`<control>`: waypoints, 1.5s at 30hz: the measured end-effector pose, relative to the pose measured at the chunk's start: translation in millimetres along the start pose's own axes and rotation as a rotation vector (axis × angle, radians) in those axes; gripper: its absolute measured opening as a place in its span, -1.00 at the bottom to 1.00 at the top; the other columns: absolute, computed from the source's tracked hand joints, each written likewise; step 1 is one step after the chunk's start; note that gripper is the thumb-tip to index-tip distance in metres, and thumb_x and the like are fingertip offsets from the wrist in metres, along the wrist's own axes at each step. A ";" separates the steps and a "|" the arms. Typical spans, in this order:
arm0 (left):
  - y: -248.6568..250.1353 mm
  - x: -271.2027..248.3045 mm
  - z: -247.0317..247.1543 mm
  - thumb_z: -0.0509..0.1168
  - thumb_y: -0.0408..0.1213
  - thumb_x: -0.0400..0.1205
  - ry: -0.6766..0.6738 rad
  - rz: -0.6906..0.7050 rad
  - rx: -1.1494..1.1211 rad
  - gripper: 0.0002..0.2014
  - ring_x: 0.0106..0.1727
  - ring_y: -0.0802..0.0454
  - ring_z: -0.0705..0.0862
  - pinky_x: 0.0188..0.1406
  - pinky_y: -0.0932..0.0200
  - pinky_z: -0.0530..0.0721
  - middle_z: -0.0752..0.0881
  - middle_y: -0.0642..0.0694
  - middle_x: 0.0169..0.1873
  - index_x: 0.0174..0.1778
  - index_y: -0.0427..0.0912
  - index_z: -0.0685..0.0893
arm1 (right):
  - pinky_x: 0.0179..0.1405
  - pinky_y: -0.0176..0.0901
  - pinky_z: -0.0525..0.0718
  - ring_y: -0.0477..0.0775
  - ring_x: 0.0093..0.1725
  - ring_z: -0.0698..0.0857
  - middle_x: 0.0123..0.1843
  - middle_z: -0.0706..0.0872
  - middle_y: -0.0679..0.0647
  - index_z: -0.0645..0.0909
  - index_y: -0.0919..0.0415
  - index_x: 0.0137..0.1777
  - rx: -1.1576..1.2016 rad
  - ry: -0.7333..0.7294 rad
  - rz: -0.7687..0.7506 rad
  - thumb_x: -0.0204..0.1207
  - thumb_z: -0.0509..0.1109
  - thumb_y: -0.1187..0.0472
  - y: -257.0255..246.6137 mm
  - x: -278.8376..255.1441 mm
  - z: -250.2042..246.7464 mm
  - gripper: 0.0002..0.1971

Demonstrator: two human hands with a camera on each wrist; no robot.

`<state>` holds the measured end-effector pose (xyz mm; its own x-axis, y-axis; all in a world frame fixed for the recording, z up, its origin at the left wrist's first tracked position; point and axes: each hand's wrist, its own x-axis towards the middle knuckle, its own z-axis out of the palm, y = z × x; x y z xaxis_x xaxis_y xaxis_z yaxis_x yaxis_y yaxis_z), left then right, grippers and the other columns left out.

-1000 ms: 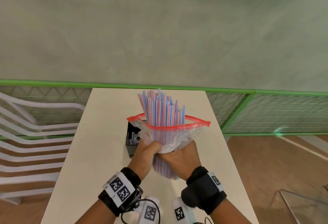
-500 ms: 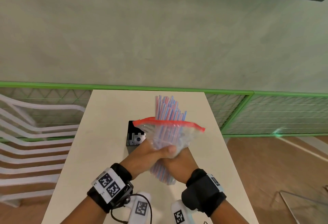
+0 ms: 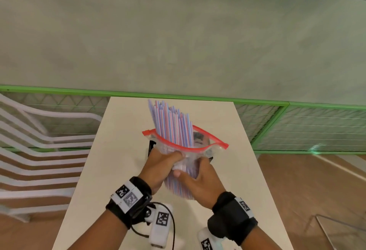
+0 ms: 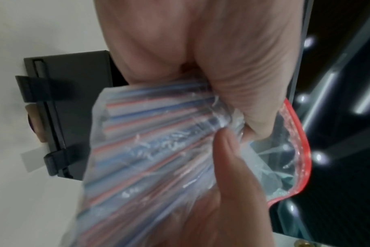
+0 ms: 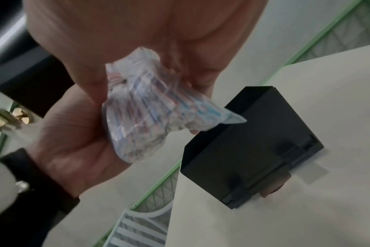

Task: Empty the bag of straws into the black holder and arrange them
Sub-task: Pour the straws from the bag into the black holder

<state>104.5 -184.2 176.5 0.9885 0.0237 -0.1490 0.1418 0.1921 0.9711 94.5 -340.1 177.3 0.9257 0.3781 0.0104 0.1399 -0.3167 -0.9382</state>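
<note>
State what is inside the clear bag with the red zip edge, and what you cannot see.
The bag holds red, blue and white striped straws, their tops poking out of its open mouth. The left hand and right hand grip it, covering the straws' middle.

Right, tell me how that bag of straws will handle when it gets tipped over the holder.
The bag is thin clear plastic, crumpled where the left hand grips it, so it will likely sag and fold. The straws stick loose out of its open red-edged mouth; they look light and will probably slide out together and splay around the holder.
</note>
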 end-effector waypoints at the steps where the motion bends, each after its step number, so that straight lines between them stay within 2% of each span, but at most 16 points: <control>1: 1.7 0.7 -0.1 0.35 -0.48 0.63 -0.008 0.006 0.003 -0.70 0.15 -0.18 0.83 0.06 -0.04 0.77 0.88 -0.20 0.06 0.21 -0.10 0.79 | 0.04 -0.56 0.58 -0.33 0.18 0.68 0.17 0.64 -0.36 0.41 -0.24 0.15 0.000 0.013 0.029 0.58 0.52 0.06 0.4 -0.4 -1.5 -0.65; 3: 4.3 2.1 -1.0 0.39 -0.40 0.65 -0.032 0.020 -0.008 -0.70 0.19 -0.19 0.82 0.15 -0.10 0.77 0.86 -0.22 0.12 0.28 -0.09 0.76 | 0.17 -0.50 0.59 -0.34 0.29 0.67 0.28 0.70 -0.30 0.45 -0.20 0.32 0.088 0.015 0.016 0.64 0.41 0.09 5.3 1.3 -2.5 -0.68; 5: 5.0 3.7 -3.5 0.45 -0.32 0.63 -0.038 0.027 -0.020 -0.65 0.26 -0.19 0.80 0.28 -0.18 0.73 0.84 -0.20 0.19 0.34 -0.08 0.72 | 0.34 -0.28 0.63 -0.12 0.43 0.66 0.39 0.74 -0.15 0.55 -0.05 0.48 0.361 0.026 0.037 0.78 0.20 0.15 -0.2 6.1 -1.3 -0.68; 8: 8.2 2.6 -5.7 0.48 -0.24 0.61 -0.045 0.030 0.017 -0.65 0.25 -0.17 0.80 0.29 -0.15 0.73 0.86 -0.16 0.17 0.33 -0.08 0.73 | 0.36 -0.08 0.70 0.05 0.39 0.73 0.35 0.80 0.05 0.67 0.01 0.40 0.653 0.077 0.115 0.80 -0.12 -0.18 -11.8 11.2 -1.4 -0.43; 13: 15.4 1.8 -5.7 0.53 -0.22 0.58 -0.083 0.002 0.111 -0.71 0.14 -0.09 0.86 0.25 -0.15 0.78 0.88 -0.14 0.07 0.23 -0.07 0.78 | 0.46 0.39 0.58 0.19 0.41 0.70 0.42 0.70 0.18 0.53 0.07 0.50 0.541 0.198 0.090 0.81 0.19 0.08 8.5 15.2 12.5 -0.68; 16: 17.2 5.0 -8.0 0.52 -0.23 0.54 -0.079 -0.049 0.179 -0.75 0.11 -0.05 0.86 0.26 -0.17 0.76 0.89 -0.08 0.04 0.15 -0.04 0.81 | 0.49 0.39 0.56 0.15 0.46 0.66 0.50 0.65 0.10 0.39 -0.10 0.61 0.677 0.195 0.136 0.69 0.30 0.10 12.5 14.5 15.1 -0.51; 19: 17.1 12.1 -13.0 0.47 -0.22 0.50 -0.118 -0.098 0.339 -0.94 -0.07 -0.06 0.86 0.23 -0.24 0.77 0.88 -0.12 -0.18 -0.21 -0.11 0.82 | 0.44 0.30 0.62 0.20 0.45 0.66 0.44 0.71 0.18 0.53 -0.08 0.54 0.661 -0.012 0.198 0.58 0.28 0.12 16.8 16.7 22.4 -0.51; 23: 15.9 33.5 -21.2 0.44 0.05 0.40 -0.246 -0.208 0.603 -0.52 0.07 -0.22 0.84 0.28 -0.32 0.73 0.86 -0.26 -0.01 0.09 -0.23 0.78 | 0.36 0.19 0.69 0.08 0.30 0.75 0.27 0.80 0.01 0.57 -0.11 0.45 0.631 -0.126 0.461 0.37 0.35 -0.19 28.0 16.1 26.6 -0.40; 26: 21.2 50.2 -20.5 0.44 0.00 0.28 -0.344 -0.254 0.793 -0.59 -0.12 -0.04 0.85 0.09 -0.15 0.83 0.86 -0.13 -0.19 -0.06 -0.18 0.76 | 0.17 0.19 0.78 0.14 0.11 0.77 0.08 0.82 0.06 0.67 0.07 0.27 0.728 -0.153 0.500 0.53 0.28 0.02 32.8 19.3 28.2 -0.64; 29: 31.1 64.5 -11.0 0.39 -0.10 0.22 -0.409 -0.284 0.986 -0.59 -0.19 -0.18 0.82 -0.15 -0.11 0.83 0.82 -0.26 -0.23 -0.11 -0.29 0.70 | 0.23 0.27 0.73 0.20 0.04 0.71 -0.08 0.81 0.11 0.72 0.14 -0.11 0.902 -0.141 0.511 0.60 0.15 0.32 35.6 27.4 33.8 -0.71; 34: 44.5 96.0 -8.2 0.39 -0.11 0.33 -0.506 -0.417 1.371 -0.72 -0.25 -0.09 0.73 -0.25 0.08 0.72 0.82 -0.16 -0.21 -0.13 -0.20 0.73 | 0.49 0.41 0.54 0.41 0.42 0.58 0.45 0.62 0.44 0.57 0.34 0.40 1.217 -0.114 0.559 0.46 0.20 0.34 35.6 43.2 61.8 -0.52; 36: 46.5 111.4 -9.8 0.36 -0.05 0.39 -0.514 -0.453 1.514 -0.77 -0.25 -0.07 0.68 -0.22 0.16 0.62 0.76 -0.11 -0.23 -0.18 -0.13 0.68 | 0.43 0.32 0.63 0.40 0.42 0.64 0.46 0.63 0.44 0.46 0.42 0.54 1.299 -0.090 0.563 0.51 0.09 0.34 30.0 50.6 71.8 -0.44; 38: 46.6 126.5 -9.0 0.32 -0.01 0.40 -0.529 -0.486 1.621 -0.80 -0.26 -0.06 0.65 -0.19 0.16 0.58 0.71 -0.10 -0.25 -0.27 -0.07 0.61 | 0.41 0.29 0.63 0.36 0.31 0.72 0.35 0.72 0.42 0.51 0.44 0.49 1.366 -0.074 0.567 0.53 0.05 0.33 23.0 58.9 79.5 -0.46; 40: 45.0 138.7 -6.7 0.33 0.00 0.41 -0.560 -0.498 1.721 -0.80 -0.28 -0.06 0.62 -0.23 0.17 0.54 0.69 -0.11 -0.28 -0.30 -0.07 0.60 | 0.58 0.37 0.43 0.51 0.61 0.41 0.60 0.41 0.54 0.35 0.48 0.62 1.404 -0.046 0.607 0.45 0.22 0.30 21.7 67.5 86.5 -0.32; 42: 41.7 148.7 -2.2 0.35 0.03 0.35 -0.583 -0.522 1.794 -0.74 -0.30 -0.08 0.60 -0.29 0.18 0.51 0.69 -0.13 -0.27 -0.27 -0.09 0.64 | 0.65 0.40 0.27 0.56 0.71 0.06 0.72 0.03 0.54 0.14 0.45 0.69 1.492 -0.068 0.622 0.30 0.35 0.33 27.4 77.4 91.0 -0.10; 45: 31.5 165.9 2.4 0.29 0.11 0.19 -0.669 -0.536 1.849 -0.51 -0.27 -0.11 0.62 -0.25 0.18 0.54 0.72 -0.16 -0.21 -0.08 -0.14 0.71 | 0.56 0.41 0.37 0.43 0.37 0.45 0.43 0.45 0.45 0.42 0.39 0.55 1.562 0.049 0.678 0.32 0.34 0.35 31.0 87.2 92.7 -0.30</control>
<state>273.1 -176.6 182.9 0.6379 -0.0586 -0.7679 -0.1881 -0.9788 -0.0815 147.0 -236.3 117.1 0.6832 0.5098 -0.5228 -0.6796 0.7058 -0.2000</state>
